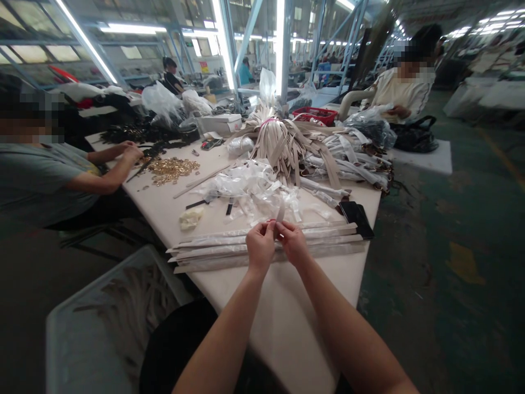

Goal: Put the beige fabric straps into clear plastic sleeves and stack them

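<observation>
My left hand (261,244) and my right hand (293,242) meet over the near part of the table, both pinching a short pale strip (280,212) whose upper end sticks up between the fingertips. Its exact kind I cannot make out. Beneath my hands, long beige straps (217,249) lie side by side across the table, partly covered in clear film. Just beyond them is a heap of crumpled clear plastic wrapping (250,186). My wrists and fingers hide the middle of the straps.
A bundle of beige straps (279,143) stands behind the wrapping. Dark phones (356,220) lie at the right edge. Gold metal fittings (172,171) are piled at the left, near a co-worker's hands (130,150). On the floor, lower left, a plastic bin (65,323) holds more straps.
</observation>
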Motion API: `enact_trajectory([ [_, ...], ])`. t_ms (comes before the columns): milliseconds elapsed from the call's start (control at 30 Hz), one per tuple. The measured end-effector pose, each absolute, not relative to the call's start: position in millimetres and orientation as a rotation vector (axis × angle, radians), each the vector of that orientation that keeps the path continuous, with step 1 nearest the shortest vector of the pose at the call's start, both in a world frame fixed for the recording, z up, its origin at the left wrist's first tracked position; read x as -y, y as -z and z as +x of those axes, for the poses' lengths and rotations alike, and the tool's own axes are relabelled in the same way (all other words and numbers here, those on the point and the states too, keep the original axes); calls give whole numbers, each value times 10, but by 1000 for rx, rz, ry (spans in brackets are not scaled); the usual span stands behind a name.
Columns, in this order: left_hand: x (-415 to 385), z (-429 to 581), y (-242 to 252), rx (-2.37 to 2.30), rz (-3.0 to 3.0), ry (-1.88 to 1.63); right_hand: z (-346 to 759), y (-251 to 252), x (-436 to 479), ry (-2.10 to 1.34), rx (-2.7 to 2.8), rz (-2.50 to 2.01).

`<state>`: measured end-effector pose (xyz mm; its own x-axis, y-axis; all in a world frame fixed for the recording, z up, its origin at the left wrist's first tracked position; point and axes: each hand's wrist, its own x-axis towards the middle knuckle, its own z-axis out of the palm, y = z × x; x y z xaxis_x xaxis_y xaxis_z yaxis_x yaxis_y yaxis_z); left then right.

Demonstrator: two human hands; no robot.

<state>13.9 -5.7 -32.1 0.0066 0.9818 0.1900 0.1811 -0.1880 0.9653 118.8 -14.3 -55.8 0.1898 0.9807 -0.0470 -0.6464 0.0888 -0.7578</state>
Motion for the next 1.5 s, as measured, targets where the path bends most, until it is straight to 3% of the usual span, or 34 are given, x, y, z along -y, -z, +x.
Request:
enact_trajectory([
  [467,-34,185,276,-1219,1557,-1231,1264,551,114,-1136,556,-818],
  [1033,84,191,252,-1175,1613,-1164,1343,619,14,-1270,343,-735],
  [1500,94,180,255,-1131,1642,-1102,1445,566,81,-1193,433,-718],
])
